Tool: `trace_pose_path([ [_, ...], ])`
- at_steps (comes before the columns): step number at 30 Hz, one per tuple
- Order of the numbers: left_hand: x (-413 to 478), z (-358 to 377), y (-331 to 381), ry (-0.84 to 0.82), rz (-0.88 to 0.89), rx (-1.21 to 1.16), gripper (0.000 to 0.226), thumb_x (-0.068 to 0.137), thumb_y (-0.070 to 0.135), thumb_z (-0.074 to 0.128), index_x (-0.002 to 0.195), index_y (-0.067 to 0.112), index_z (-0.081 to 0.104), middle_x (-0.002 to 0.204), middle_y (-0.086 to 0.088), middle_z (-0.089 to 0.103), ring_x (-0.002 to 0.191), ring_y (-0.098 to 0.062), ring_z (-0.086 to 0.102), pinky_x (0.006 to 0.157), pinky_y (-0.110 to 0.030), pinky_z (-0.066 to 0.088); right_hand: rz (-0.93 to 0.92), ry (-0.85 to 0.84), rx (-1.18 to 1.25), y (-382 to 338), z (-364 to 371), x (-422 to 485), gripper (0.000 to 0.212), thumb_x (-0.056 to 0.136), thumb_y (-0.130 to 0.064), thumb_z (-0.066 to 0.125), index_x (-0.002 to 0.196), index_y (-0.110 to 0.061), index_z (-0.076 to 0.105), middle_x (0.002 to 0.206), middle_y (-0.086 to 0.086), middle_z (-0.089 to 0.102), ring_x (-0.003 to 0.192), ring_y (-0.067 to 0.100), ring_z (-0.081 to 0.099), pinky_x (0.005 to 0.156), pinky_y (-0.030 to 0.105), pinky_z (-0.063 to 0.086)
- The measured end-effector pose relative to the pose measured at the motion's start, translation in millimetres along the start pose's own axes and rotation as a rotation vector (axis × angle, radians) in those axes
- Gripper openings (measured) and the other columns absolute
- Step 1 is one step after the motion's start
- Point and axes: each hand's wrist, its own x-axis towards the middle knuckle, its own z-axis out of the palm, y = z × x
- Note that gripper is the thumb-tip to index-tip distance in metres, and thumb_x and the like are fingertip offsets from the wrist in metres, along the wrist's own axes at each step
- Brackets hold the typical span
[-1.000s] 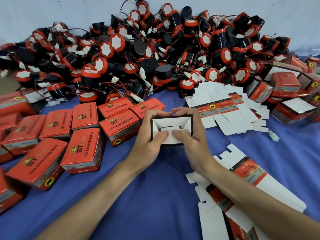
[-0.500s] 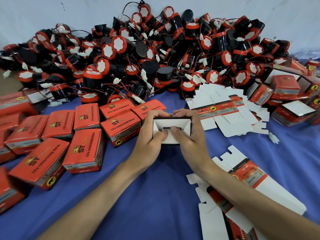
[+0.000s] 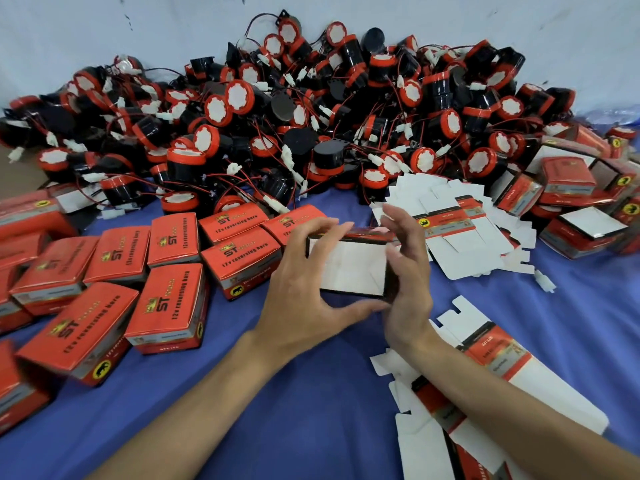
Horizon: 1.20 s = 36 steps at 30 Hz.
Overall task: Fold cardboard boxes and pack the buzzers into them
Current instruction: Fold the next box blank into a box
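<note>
Just above the blue cloth surface, a red-and-black cardboard box with a white flap face sits between both hands, long axis left to right. The left hand has the grip, fingers curled over its far edge, thumb under the near one; the right hand presses the right end with straight fingers. Directly beyond lie the black-and-red round buzzers, probably an easier reach for the freer right hand

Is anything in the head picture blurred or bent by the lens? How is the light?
Head view: the right hand and the box look motion-blurred; the wide lens bows the buzzer pile at the edges; light is soft, shadows faint.
</note>
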Motion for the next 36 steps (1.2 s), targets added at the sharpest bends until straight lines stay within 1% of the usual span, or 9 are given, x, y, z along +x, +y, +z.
trace_pose_path([
  [6,7.7,-1.8,6.2,0.232,-0.368,-0.364,0.067,0.07,0.051,0.069,0.111,0.001,0.053,0.104,-0.002,0.057,0.092,-0.003,0.056,0.082,-0.014,0.044,-0.37,-0.177,-0.009,-3.2,10.4,-8.4,0.047,0.084,-0.014,0.042,0.129,-0.002,0.04,0.141,0.013,0.028,0.136,0.017,0.032,0.103,0.045,0.044],
  [9,7.3,-4.7,2.9,0.317,-0.553,-0.625,0.068,0.074,0.054,0.058,0.121,0.004,0.054,0.107,0.002,0.067,0.1,-0.004,0.064,0.082,-0.016,0.047,-0.331,-0.169,-0.081,-1.6,11.3,-12.8,0.041,0.085,-0.011,0.047,0.124,-0.003,0.041,0.133,0.005,0.037,0.125,0.018,0.043,0.096,0.043,0.049],
  [13,8.2,-6.0,4.5,0.225,-0.564,-0.575,0.059,0.076,0.05,0.061,0.124,0.02,0.046,0.107,0.011,0.065,0.098,0.003,0.062,0.081,-0.012,0.046,-0.315,-0.279,-0.548,2.0,8.7,-13.2,0.055,0.081,-0.023,0.056,0.133,-0.009,0.043,0.127,-0.002,0.054,0.117,0.012,0.05,0.104,0.03,0.038],
  [16,8.0,-5.7,3.1,0.124,-0.55,-0.583,0.041,0.081,0.036,0.063,0.119,0.026,0.05,0.101,0.017,0.067,0.098,0.0,0.063,0.085,-0.017,0.046,-0.413,-0.28,-0.937,8.9,12.3,-18.4,0.067,0.07,-0.02,0.066,0.131,0.0,0.047,0.12,0.006,0.063,0.112,0.014,0.051,0.108,0.039,0.023],
  [24,3.6,-2.9,-1.8,0.125,-0.423,-0.339,0.064,0.084,0.019,0.062,0.14,0.023,0.031,0.138,0.0,0.045,0.129,-0.012,0.046,0.104,-0.027,0.043,-0.568,-0.344,-1.461,3.1,-2.4,-0.6,0.04,0.049,0.001,0.059,0.088,-0.009,0.061,0.07,0.0,0.058,0.067,0.025,0.064,0.104,0.047,0.021],
  [27,5.8,-0.4,-7.5,0.108,-0.387,-0.233,0.036,0.087,0.004,0.049,0.12,0.019,0.049,0.128,-0.003,0.047,0.125,-0.011,0.045,0.107,-0.035,0.04,-0.536,-0.523,-1.436,-0.4,-3.2,1.1,0.037,0.056,-0.01,0.059,0.092,-0.007,0.063,0.073,0.0,0.063,0.074,0.027,0.065,0.11,0.051,0.019],
  [29,6.0,0.9,-9.2,0.102,-0.375,-0.18,0.031,0.084,0.002,0.044,0.108,0.021,0.053,0.128,-0.005,0.044,0.125,-0.005,0.04,0.108,-0.022,0.032,-0.519,-0.533,-1.249,-4.6,-4.9,6.0,0.035,0.062,-0.018,0.056,0.093,-0.006,0.066,0.085,0.002,0.069,0.083,0.025,0.065,0.112,0.051,0.027],
  [32,4.9,1.5,-10.6,0.097,-0.348,-0.109,0.034,0.08,-0.006,0.043,0.106,0.011,0.056,0.133,-0.011,0.039,0.124,0.007,0.033,0.102,-0.006,0.025,-0.603,-0.3,-0.755,-9.5,-6.7,26.4,0.027,0.066,-0.007,0.046,0.083,0.004,0.064,0.096,0.015,0.064,0.089,0.025,0.061,0.079,0.038,0.052],
  [36,7.9,0.2,-5.6,0.087,-0.328,-0.025,0.043,0.072,-0.009,0.047,0.109,0.009,0.059,0.138,-0.013,0.035,0.131,-0.013,0.034,0.104,-0.006,0.023,-0.284,0.021,-0.662,10.1,-13.1,96.8,0.018,0.079,0.0,0.049,0.092,0.001,0.06,0.097,0.013,0.056,0.089,0.012,0.055,0.068,0.019,0.045],
])
